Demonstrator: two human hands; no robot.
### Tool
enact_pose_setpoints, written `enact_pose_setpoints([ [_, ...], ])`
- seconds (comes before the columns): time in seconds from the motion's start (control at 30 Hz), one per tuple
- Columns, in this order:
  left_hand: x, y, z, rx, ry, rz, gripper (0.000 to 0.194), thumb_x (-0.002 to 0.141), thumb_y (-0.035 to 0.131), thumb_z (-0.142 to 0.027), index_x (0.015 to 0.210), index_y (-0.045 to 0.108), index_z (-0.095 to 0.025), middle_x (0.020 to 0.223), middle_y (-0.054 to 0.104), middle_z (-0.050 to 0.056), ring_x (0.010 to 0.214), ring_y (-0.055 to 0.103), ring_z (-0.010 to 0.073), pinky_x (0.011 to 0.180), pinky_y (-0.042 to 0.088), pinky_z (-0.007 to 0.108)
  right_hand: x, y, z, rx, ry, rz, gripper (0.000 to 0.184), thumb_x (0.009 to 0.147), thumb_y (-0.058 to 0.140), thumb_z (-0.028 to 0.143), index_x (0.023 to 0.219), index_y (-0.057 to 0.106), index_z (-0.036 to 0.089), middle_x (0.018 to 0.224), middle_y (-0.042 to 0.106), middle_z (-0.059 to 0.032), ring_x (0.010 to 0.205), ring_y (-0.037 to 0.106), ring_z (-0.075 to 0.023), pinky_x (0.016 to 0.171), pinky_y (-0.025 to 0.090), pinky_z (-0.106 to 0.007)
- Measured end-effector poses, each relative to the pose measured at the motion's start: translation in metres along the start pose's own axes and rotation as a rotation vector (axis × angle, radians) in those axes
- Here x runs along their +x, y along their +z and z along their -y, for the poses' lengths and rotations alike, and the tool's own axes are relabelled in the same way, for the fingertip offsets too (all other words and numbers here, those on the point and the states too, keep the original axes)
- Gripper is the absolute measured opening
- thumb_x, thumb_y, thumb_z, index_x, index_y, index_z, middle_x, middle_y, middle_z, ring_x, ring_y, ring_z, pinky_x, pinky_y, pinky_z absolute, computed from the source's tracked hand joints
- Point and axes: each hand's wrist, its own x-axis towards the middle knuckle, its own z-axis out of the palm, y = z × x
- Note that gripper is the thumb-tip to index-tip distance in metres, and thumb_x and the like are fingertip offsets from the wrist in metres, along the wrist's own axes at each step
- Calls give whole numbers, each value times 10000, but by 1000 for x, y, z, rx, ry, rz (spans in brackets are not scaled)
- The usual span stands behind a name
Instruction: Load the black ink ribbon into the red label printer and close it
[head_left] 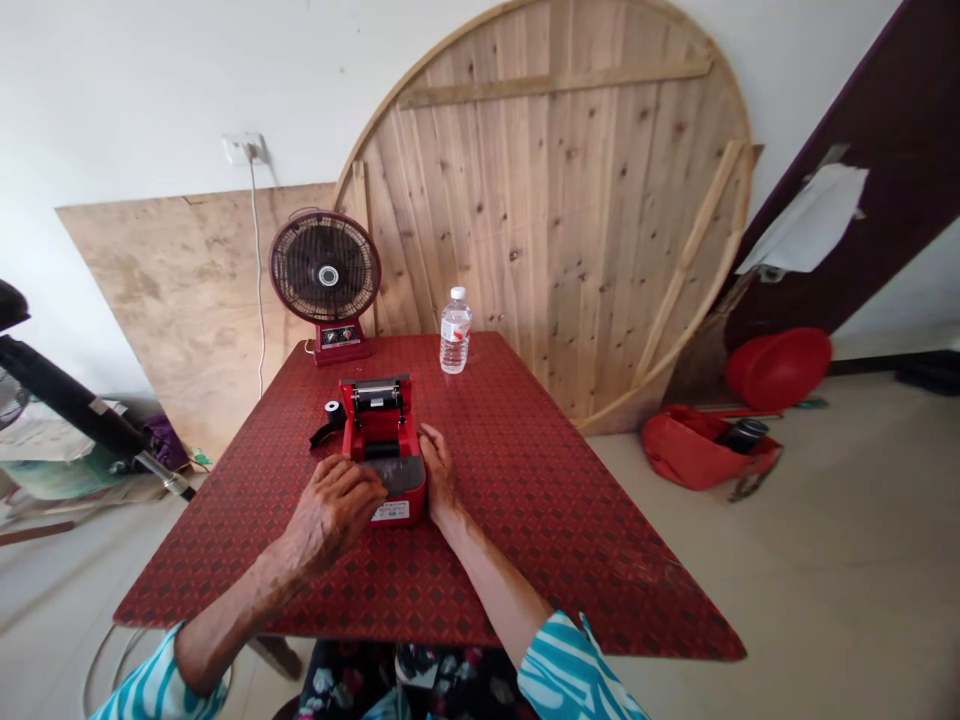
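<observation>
A small red receipt printer point(382, 450) stands on the red patterned table point(525, 560) with its lid tipped up, showing a dark roller and an inner compartment. My left hand point(334, 510) curls over the printer's left side and grey top. My right hand point(439, 472) lies along its right edge, fingers on the casing. To the left of the printer, a small black roll point(333, 411) with a black strip trailing from it sits on the table, nearest my left hand.
Beyond the printer stand a red desk fan point(325, 268) and a water bottle point(455, 332) at the table's far edge. A round wooden board point(555, 200) leans behind. A black rod point(75, 395) juts in at left. Red basins point(778, 368) lie on the floor at right.
</observation>
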Motion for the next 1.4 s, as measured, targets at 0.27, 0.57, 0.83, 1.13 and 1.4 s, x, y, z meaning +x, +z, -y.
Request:
enact_pose_setpoints([
  [0.27, -7, 7, 0, -27, -30, -37, 155, 942, 480, -180, 944, 631, -213, 912, 712, 29, 840, 647, 155, 933, 415, 377, 65, 30, 45, -72, -74, 121, 394, 759, 558, 612, 881, 692, 262, 987, 698, -20, 1002, 587, -229, 939, 426, -395],
  [0.57, -12, 10, -3, -23, -57, -26, 156, 938, 493, -198, 965, 645, -219, 935, 725, 37, 896, 663, 165, 993, 417, 400, 11, 4, 27, -40, -64, 57, 285, 661, 691, 433, 870, 694, 238, 1010, 699, -21, 1018, 599, -239, 938, 436, -386],
  [0.83, -25, 3, 33, -66, -336, -116, 278, 962, 451, -330, 1148, 616, -204, 1152, 658, 100, 1065, 607, 219, 911, 464, 385, 1, 5, 25, 95, 63, 92, 392, 644, 706, 395, 1002, 652, 243, 1054, 706, -20, 1017, 634, -242, 922, 482, -400],
  [1.13, -34, 13, 37, -49, -368, -89, 320, 973, 396, -333, 1109, 664, -223, 1135, 677, 90, 1027, 607, 222, 931, 439, 410, -5, 3, 31, 54, 37, 123, 396, 688, 680, 393, 1058, 641, 254, 1081, 705, -26, 1037, 633, -253, 888, 505, -400],
  [1.4, -43, 23, 38, -774, -865, -159, 449, 913, 478, -476, 1229, 586, -177, 1201, 666, 108, 1111, 621, 243, 961, 486, 378, -11, -2, 2, 39, 96, 9, 489, 739, 607, 548, 1107, 622, 227, 994, 712, -28, 881, 653, -223, 737, 502, -333],
])
